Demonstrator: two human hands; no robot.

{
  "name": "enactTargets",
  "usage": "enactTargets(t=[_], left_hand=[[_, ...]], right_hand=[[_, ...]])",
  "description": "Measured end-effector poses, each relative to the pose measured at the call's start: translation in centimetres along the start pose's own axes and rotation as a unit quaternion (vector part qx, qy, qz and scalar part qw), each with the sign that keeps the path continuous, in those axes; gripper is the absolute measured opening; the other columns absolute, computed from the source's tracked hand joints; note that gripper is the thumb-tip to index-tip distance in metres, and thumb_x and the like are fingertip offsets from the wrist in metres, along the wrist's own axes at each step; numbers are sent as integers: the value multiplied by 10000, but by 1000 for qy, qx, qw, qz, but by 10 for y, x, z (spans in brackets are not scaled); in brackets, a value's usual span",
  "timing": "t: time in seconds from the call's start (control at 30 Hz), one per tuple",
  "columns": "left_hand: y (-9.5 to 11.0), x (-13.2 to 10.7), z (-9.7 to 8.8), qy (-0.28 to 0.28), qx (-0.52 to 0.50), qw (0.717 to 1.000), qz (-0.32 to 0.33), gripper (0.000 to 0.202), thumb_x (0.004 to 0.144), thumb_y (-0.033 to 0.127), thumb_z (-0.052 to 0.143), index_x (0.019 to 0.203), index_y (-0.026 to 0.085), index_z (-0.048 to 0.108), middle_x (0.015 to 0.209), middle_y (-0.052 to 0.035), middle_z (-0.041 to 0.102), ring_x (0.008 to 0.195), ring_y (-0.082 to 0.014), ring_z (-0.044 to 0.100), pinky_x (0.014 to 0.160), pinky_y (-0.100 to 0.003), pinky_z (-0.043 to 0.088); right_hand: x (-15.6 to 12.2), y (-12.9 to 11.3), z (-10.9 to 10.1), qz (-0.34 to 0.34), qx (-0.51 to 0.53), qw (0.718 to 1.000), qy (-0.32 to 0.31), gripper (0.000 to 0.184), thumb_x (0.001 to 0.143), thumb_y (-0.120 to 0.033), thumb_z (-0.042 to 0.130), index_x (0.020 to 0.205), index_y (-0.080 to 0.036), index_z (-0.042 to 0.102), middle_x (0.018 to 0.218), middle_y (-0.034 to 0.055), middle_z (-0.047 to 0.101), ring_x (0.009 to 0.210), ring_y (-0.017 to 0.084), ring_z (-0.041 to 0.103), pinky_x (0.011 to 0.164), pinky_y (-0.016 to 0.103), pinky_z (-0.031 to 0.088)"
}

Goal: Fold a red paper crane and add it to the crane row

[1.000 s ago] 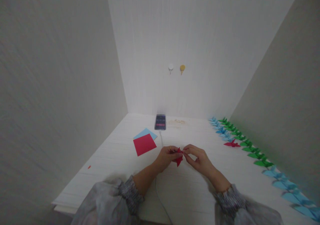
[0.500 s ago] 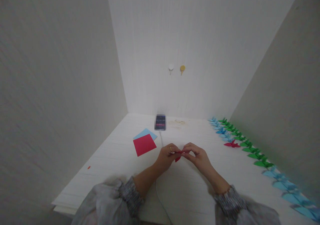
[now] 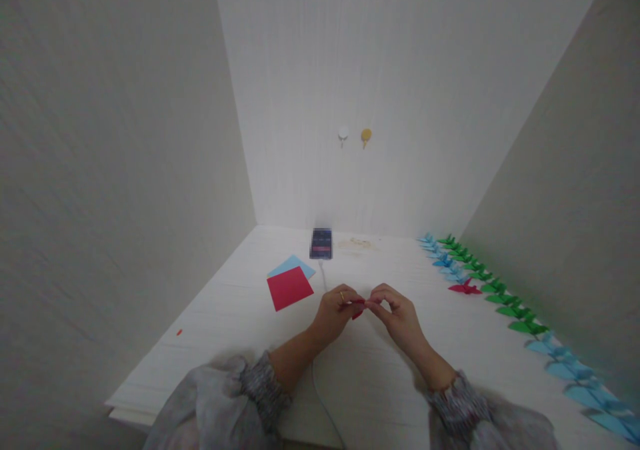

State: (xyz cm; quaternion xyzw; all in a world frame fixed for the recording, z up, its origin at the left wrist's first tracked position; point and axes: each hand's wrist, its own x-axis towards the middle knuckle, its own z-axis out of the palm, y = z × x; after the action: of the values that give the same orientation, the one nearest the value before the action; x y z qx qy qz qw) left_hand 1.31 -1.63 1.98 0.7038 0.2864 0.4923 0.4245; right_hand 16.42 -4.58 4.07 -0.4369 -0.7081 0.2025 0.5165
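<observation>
Head view: the left hand (image 3: 334, 311) pinches a folded red paper (image 3: 357, 315), partly hidden; the right hand (image 3: 400, 313) nips its right edge; it is between both hands, over the white table (image 3: 395, 383); farther left, a red sheet (image 3: 290, 289) overlaps a blue sheet (image 3: 292, 263); folded birds (image 3: 527, 327) line the right.

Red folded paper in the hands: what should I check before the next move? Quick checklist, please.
1. Left hand grips the red folded paper: ok, pinched between thumb and fingers.
2. Right hand grips it too: cannot tell; fingertips meet at its edge, hiding the contact.
3. Folds aligned: cannot tell; fingers cover most.
4. Flat red sheet clear of both hands: ok.
5. Cable clear of the left forearm: not ok, it passes beneath.
</observation>
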Motion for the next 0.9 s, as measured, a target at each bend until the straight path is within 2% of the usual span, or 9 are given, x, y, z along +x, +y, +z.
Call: enactTargets(t=[0.1,0.2,0.4,0.53,0.6,0.7,0.8,0.9], left_hand=[[-1,0,1,-14,-33,999,-19,160,670,286,594,735,142,623,734,-42,545,656,-121,526,565,-229,426],[-3,0,2,-4,-26,999,-30,139,662,271,601,697,137,613,690,-30,556,646,-116,523,600,-237,423],[-13,2,0,19,-55,996,-62,108,641,233,616,663,134,577,643,-11,559,614,-106,513,591,-229,401],[-17,2,1,-4,-106,992,-71,111,633,227,625,678,136,580,626,1,540,588,-98,501,580,-232,400],[-16,2,2,-12,-124,990,-64,120,632,236,628,690,136,594,677,-11,540,598,-98,503,591,-244,410],[-14,3,2,6,-138,988,-63,151,609,249,649,713,147,611,809,-37,532,691,-117,517,633,-253,427],[-14,4,3,41,-138,984,-104,252,573,242,678,798,166,595,871,-39,516,731,-117,512,638,-242,434],[-16,5,3,52,-208,959,-183,401,538,231,705,880,173,503,780,0,520,621,-86,521,610,-252,445]], right_hand=[[-2,2,1,4,-15,1000,20,143,747,-265,532,626,-189,526,639,6,504,621,140,491,598,267,405],[-3,5,2,-1,-27,999,27,153,761,-257,514,628,-181,511,644,8,505,629,137,489,601,262,402],[-1,4,5,-16,-31,999,3,92,748,-256,541,695,-181,550,681,14,519,656,143,501,615,269,409],[0,2,4,-41,-27,999,-12,122,765,-232,519,660,-179,549,656,16,503,649,145,491,601,273,404],[-1,2,4,-44,-28,999,-4,120,769,-224,511,666,-178,551,662,19,500,651,146,488,599,275,403],[-2,4,3,-46,-24,999,12,108,769,-209,509,675,-178,554,677,23,504,665,148,493,610,279,405],[-4,7,5,-55,-21,998,24,79,762,-187,518,695,-180,560,699,28,513,684,150,500,622,281,407],[-5,8,7,-58,-15,998,18,69,759,-174,521,705,-186,563,716,30,513,697,149,501,631,282,408]])
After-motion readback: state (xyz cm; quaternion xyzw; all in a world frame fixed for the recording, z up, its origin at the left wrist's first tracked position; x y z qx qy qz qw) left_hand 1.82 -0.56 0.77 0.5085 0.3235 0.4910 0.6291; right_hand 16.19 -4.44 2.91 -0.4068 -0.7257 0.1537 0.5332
